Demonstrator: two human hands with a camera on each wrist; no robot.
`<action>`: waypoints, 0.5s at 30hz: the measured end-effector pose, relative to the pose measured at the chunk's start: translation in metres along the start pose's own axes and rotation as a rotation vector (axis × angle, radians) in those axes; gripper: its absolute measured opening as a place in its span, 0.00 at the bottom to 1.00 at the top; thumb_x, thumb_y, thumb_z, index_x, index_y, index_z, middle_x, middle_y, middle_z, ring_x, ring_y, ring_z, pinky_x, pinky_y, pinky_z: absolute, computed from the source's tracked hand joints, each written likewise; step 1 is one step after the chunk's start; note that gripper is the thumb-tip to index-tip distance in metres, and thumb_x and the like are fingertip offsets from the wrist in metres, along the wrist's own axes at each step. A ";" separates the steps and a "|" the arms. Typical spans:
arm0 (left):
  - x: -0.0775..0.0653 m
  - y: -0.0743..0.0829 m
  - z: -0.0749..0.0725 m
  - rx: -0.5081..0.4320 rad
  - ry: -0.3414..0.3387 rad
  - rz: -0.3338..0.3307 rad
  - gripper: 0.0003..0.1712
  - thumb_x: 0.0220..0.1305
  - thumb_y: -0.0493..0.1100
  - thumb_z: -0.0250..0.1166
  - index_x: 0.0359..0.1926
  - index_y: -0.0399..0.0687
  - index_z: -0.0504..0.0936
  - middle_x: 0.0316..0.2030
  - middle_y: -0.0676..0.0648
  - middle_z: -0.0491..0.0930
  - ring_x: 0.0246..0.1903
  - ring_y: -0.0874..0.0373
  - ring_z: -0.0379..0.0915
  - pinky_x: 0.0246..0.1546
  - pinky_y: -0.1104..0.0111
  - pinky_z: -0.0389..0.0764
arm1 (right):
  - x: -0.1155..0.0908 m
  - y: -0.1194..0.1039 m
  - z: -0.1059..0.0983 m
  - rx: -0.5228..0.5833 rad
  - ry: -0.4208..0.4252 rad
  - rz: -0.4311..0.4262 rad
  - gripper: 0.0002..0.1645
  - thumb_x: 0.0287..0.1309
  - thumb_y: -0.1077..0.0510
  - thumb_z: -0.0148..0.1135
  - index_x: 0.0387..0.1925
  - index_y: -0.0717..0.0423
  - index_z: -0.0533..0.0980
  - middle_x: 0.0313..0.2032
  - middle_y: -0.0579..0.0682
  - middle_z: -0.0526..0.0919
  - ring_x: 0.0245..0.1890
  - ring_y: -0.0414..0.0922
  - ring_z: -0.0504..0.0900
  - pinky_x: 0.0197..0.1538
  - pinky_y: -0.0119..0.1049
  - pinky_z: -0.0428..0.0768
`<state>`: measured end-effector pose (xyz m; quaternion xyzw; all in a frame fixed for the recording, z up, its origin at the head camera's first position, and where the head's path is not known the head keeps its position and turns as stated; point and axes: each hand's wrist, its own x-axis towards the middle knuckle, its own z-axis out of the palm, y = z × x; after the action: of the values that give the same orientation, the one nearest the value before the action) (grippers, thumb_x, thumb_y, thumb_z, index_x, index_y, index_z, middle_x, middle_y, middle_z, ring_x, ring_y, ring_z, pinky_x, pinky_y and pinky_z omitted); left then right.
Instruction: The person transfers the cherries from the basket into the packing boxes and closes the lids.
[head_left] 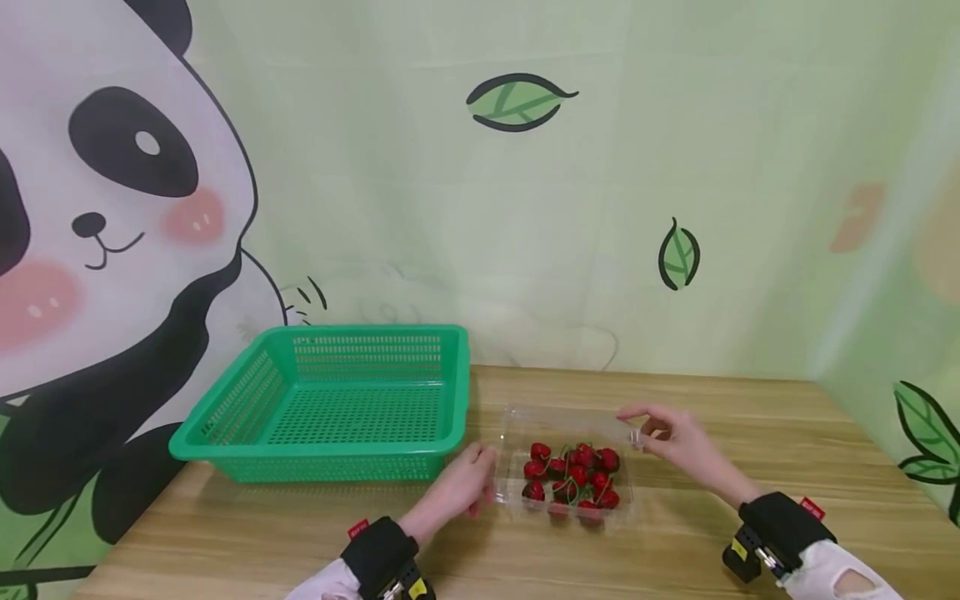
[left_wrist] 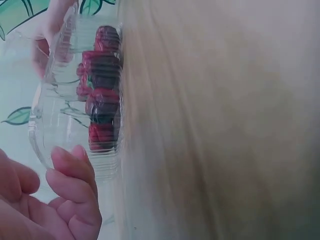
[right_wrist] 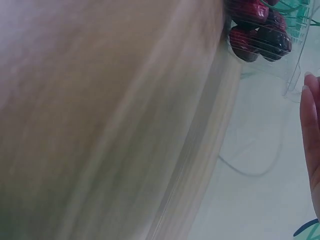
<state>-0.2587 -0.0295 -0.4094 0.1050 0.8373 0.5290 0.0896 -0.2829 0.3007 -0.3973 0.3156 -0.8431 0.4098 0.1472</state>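
A clear plastic box (head_left: 512, 425) stands on the wooden table with several red cherries (head_left: 577, 473) inside, their green stems showing. At the box's left side, my left hand (head_left: 463, 482) holds the edge with curled fingers. The left wrist view shows its fingertips (left_wrist: 67, 159) right at the clear rim, the thumb on the other side. My right hand (head_left: 678, 446) pinches the right edge near the back corner, its index finger stretched along the top. In the right wrist view only the straight fingers (right_wrist: 311, 115) show, beside the box wall; the thumb is hidden.
A green plastic basket (head_left: 318, 448) with perforated walls stands to the left of the box, near the back of the table. Behind the wooden table (head_left: 525, 558) hangs a pale green backdrop (head_left: 420, 192) printed with a panda and leaves.
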 end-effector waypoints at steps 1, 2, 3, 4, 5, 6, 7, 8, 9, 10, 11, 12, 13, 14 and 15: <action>-0.001 0.000 -0.001 -0.007 0.009 -0.010 0.18 0.82 0.48 0.43 0.40 0.40 0.71 0.21 0.49 0.72 0.12 0.61 0.62 0.15 0.72 0.65 | 0.000 0.000 0.000 -0.002 0.002 -0.005 0.19 0.57 0.78 0.63 0.52 0.72 0.78 0.45 0.72 0.82 0.31 0.31 0.82 0.30 0.32 0.82; -0.003 0.000 -0.001 -0.017 0.017 -0.018 0.19 0.83 0.49 0.42 0.40 0.40 0.71 0.21 0.48 0.73 0.12 0.61 0.62 0.15 0.72 0.65 | 0.000 0.000 0.001 -0.005 0.005 -0.012 0.19 0.57 0.78 0.63 0.51 0.72 0.78 0.46 0.72 0.82 0.30 0.31 0.81 0.30 0.31 0.81; -0.004 0.000 -0.001 -0.028 0.025 -0.022 0.20 0.83 0.50 0.41 0.41 0.40 0.71 0.21 0.47 0.74 0.11 0.61 0.62 0.15 0.73 0.65 | 0.000 0.000 0.001 -0.009 0.006 -0.016 0.19 0.57 0.78 0.63 0.51 0.72 0.79 0.46 0.73 0.82 0.30 0.30 0.81 0.29 0.30 0.80; -0.005 0.000 -0.002 -0.038 0.031 -0.029 0.21 0.83 0.51 0.41 0.42 0.39 0.72 0.21 0.47 0.75 0.11 0.61 0.62 0.15 0.73 0.64 | 0.000 0.000 0.001 -0.013 0.009 -0.021 0.19 0.56 0.79 0.63 0.50 0.72 0.79 0.46 0.73 0.82 0.30 0.30 0.80 0.29 0.30 0.79; -0.007 0.000 -0.002 -0.051 0.033 -0.034 0.23 0.83 0.52 0.40 0.42 0.38 0.72 0.21 0.46 0.75 0.11 0.61 0.62 0.14 0.73 0.64 | 0.000 0.000 0.001 -0.017 0.009 -0.026 0.19 0.55 0.79 0.63 0.50 0.72 0.79 0.47 0.73 0.82 0.29 0.29 0.80 0.28 0.29 0.79; -0.008 0.001 -0.002 -0.063 0.032 -0.039 0.25 0.84 0.53 0.39 0.43 0.37 0.73 0.21 0.46 0.76 0.11 0.61 0.63 0.14 0.74 0.64 | 0.000 0.000 0.001 -0.024 0.009 -0.031 0.19 0.54 0.80 0.63 0.49 0.72 0.79 0.47 0.73 0.82 0.29 0.28 0.79 0.28 0.29 0.78; -0.009 0.001 -0.003 -0.074 0.030 -0.044 0.28 0.84 0.55 0.38 0.45 0.35 0.73 0.21 0.45 0.77 0.11 0.62 0.63 0.14 0.74 0.64 | 0.000 0.000 0.001 -0.033 0.009 -0.037 0.19 0.53 0.80 0.63 0.49 0.71 0.80 0.47 0.73 0.82 0.29 0.28 0.79 0.28 0.29 0.79; -0.010 0.002 -0.003 -0.088 0.027 -0.053 0.30 0.84 0.56 0.37 0.46 0.34 0.74 0.21 0.44 0.78 0.11 0.62 0.63 0.13 0.74 0.64 | 0.000 0.001 0.001 -0.042 0.010 -0.047 0.20 0.52 0.81 0.63 0.48 0.71 0.80 0.48 0.73 0.82 0.29 0.28 0.79 0.28 0.29 0.78; -0.011 0.003 -0.004 -0.101 0.021 -0.062 0.32 0.83 0.58 0.36 0.47 0.33 0.74 0.21 0.44 0.78 0.10 0.62 0.64 0.13 0.74 0.64 | 0.000 0.001 0.002 -0.055 0.015 -0.066 0.21 0.51 0.82 0.63 0.48 0.70 0.80 0.48 0.72 0.83 0.29 0.28 0.79 0.28 0.29 0.79; -0.013 0.004 -0.004 -0.120 0.015 -0.074 0.35 0.83 0.60 0.35 0.49 0.32 0.73 0.21 0.45 0.78 0.10 0.62 0.64 0.13 0.75 0.64 | -0.001 0.002 0.002 -0.074 0.018 -0.084 0.21 0.50 0.82 0.64 0.47 0.70 0.81 0.48 0.72 0.83 0.29 0.28 0.79 0.28 0.29 0.79; -0.014 0.006 -0.004 -0.141 0.006 -0.088 0.38 0.82 0.63 0.34 0.50 0.32 0.73 0.21 0.46 0.78 0.11 0.62 0.64 0.13 0.75 0.64 | -0.001 0.003 0.003 -0.097 0.024 -0.107 0.23 0.48 0.83 0.64 0.47 0.69 0.81 0.47 0.71 0.84 0.29 0.29 0.79 0.29 0.29 0.80; -0.015 0.007 -0.004 -0.162 -0.004 -0.100 0.40 0.81 0.65 0.33 0.51 0.32 0.72 0.21 0.47 0.78 0.11 0.62 0.64 0.13 0.75 0.64 | -0.001 0.004 0.004 -0.121 0.033 -0.133 0.24 0.46 0.84 0.65 0.46 0.68 0.81 0.47 0.70 0.84 0.28 0.30 0.79 0.29 0.28 0.80; -0.016 0.008 -0.005 -0.186 -0.015 -0.114 0.41 0.80 0.67 0.33 0.51 0.32 0.71 0.21 0.48 0.78 0.11 0.62 0.64 0.13 0.75 0.64 | -0.001 0.005 0.005 -0.142 0.043 -0.159 0.25 0.45 0.85 0.65 0.46 0.67 0.82 0.46 0.69 0.85 0.28 0.31 0.80 0.29 0.28 0.80; -0.018 0.010 -0.005 -0.210 -0.026 -0.126 0.41 0.79 0.69 0.34 0.51 0.34 0.70 0.20 0.49 0.77 0.11 0.62 0.64 0.13 0.75 0.64 | -0.002 0.006 0.006 -0.162 0.052 -0.187 0.26 0.43 0.85 0.66 0.46 0.66 0.82 0.46 0.68 0.85 0.28 0.32 0.80 0.29 0.28 0.81; -0.019 0.011 -0.005 -0.231 -0.039 -0.138 0.41 0.78 0.71 0.35 0.50 0.35 0.70 0.20 0.50 0.76 0.11 0.62 0.63 0.13 0.74 0.63 | -0.002 0.007 0.006 -0.184 0.062 -0.212 0.27 0.42 0.86 0.66 0.46 0.66 0.82 0.45 0.67 0.86 0.28 0.33 0.81 0.29 0.28 0.81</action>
<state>-0.2408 -0.0345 -0.3968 0.0465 0.7743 0.6122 0.1534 -0.2859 0.2996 -0.4063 0.3754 -0.8340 0.3226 0.2438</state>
